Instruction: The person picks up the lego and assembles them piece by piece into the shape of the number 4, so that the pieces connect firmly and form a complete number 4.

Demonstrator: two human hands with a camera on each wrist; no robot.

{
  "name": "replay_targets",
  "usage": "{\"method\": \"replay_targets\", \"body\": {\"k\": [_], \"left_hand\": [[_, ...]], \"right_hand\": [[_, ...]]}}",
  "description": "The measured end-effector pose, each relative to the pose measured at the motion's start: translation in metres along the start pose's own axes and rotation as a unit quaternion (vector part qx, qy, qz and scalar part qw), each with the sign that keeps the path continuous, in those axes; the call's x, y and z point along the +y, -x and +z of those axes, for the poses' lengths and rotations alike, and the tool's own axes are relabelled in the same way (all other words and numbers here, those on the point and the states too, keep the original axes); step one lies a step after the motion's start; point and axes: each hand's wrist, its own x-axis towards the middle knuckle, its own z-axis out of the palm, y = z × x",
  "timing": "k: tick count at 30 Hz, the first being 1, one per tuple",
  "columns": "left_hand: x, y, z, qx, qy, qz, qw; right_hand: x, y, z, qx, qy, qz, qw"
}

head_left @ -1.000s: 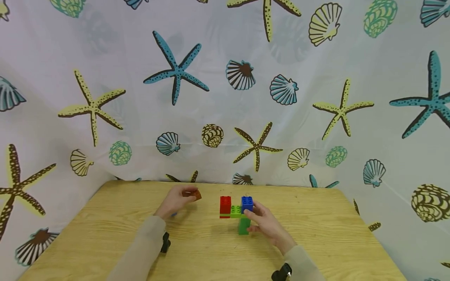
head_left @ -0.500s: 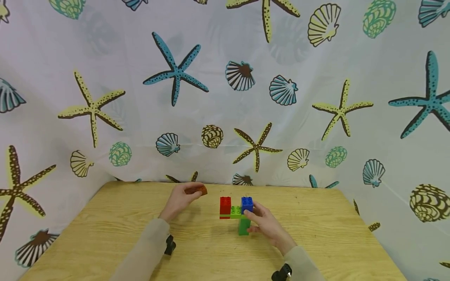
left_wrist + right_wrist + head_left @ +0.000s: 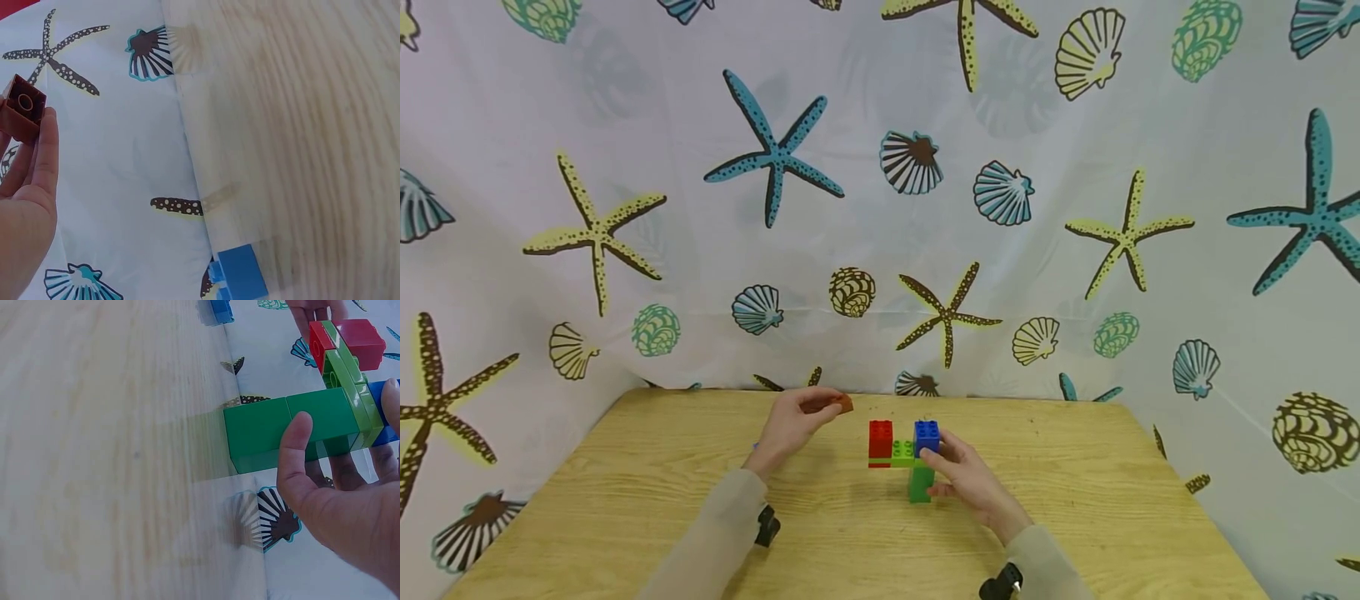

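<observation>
Up over the left part of the table, my left hand (image 3: 792, 429) holds a brown toy brick (image 3: 846, 403); the left wrist view shows its hollow underside. My right hand (image 3: 973, 483) grips a small brick structure from its right side. Its column is two stacked dark green bricks (image 3: 284, 428), standing upright on the table. Across the top lies a light green bar (image 3: 903, 452) that juts out to the left. A blue brick (image 3: 927, 433) sits on the bar above the column, and a red brick (image 3: 881, 437) on its left end. More red shows under that end.
A loose blue brick (image 3: 242, 273) lies on the wooden table (image 3: 1075, 500), mostly hidden behind my left wrist in the head view. Behind the table hangs a white cloth (image 3: 820, 250) printed with starfish and shells.
My left hand has moved right and slightly up, bringing the brown brick closer to the structure. The right hand and the structure have stayed in place.
</observation>
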Motion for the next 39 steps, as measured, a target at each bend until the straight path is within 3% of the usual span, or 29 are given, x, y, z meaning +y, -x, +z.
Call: {"method": "replay_targets", "body": {"k": [9, 20, 36, 39], "left_hand": [[0.012, 0.000, 0.007, -0.014, 0.019, 0.028, 0.9993], [0.026, -0.001, 0.016, -0.015, 0.034, 0.035, 0.9987], [0.045, 0.004, 0.031, -0.050, 0.039, 0.036, 0.9973], [0.047, 0.004, 0.036, -0.052, 0.030, 0.049, 0.9970]], "right_hand": [[0.000, 0.000, 0.001, 0.001, -0.002, -0.004, 1.0000], [0.001, -0.001, 0.000, 0.004, -0.003, 0.002, 1.0000], [-0.001, -0.002, 0.001, 0.007, -0.008, 0.007, 0.9999], [-0.001, -0.003, 0.001, 0.008, -0.008, 0.007, 0.9999]]}}
